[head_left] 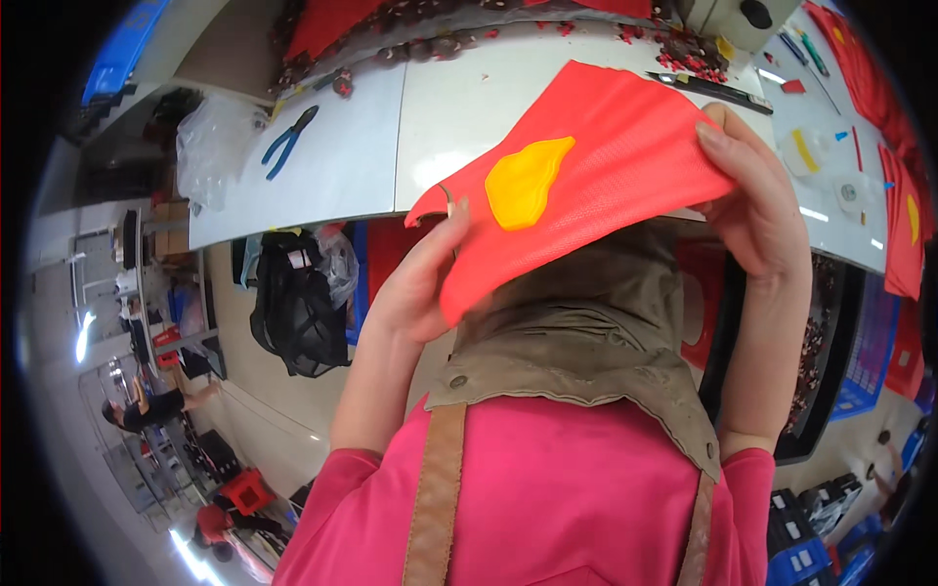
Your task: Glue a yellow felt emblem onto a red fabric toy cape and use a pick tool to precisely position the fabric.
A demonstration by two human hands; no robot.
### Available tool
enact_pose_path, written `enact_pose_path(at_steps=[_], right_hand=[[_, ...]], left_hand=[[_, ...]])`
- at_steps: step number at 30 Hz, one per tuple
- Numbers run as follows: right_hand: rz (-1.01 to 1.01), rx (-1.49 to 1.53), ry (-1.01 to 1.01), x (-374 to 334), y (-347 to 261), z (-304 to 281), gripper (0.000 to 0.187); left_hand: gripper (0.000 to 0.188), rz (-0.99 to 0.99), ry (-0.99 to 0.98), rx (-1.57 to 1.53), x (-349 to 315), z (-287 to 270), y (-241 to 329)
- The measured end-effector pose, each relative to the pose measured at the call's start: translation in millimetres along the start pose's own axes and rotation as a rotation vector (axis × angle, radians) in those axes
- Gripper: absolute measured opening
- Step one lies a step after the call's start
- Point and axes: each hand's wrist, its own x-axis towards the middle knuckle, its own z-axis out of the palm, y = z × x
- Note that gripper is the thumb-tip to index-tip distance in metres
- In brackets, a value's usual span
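Observation:
A red, flexible textured sheet with a raised yellow patch is stretched between my hands, above the near edge of the white worktable. My left hand pinches its left end, where a narrow strip curls out by a small slit. My right hand grips the right edge, thumb on top and fingers underneath. Past the sheet, a dark cutter knife lies on the table near my right hand. Blue-handled pliers rest farther left.
Dark and red scraps lie along the table's back by a machine. A clear plastic bag sits at the left. More red pieces hang at the right. Below stand a black backpack and a blue crate. Other people are in the background.

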Motion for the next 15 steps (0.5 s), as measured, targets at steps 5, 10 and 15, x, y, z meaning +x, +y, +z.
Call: enact_pose_path(at_steps=[5, 10, 15], right_hand=[[0.004, -0.004, -0.008, -8.3, 3.4, 11.1, 0.018], [0.037, 0.069, -0.012, -9.8, 6.9, 5.5, 0.018], [0.035, 0.071, -0.016, -10.1, 6.3, 6.8, 0.018]], left_hand=[[0.028, -0.065, -0.061, -0.264, 2.7, 1.7, 2.9], [0.029, -0.049, -0.045, -0.268, 3.4, 3.5, 2.8], [0.033, -0.024, -0.079, -0.247, 0.0, 5.3, 4.1]])
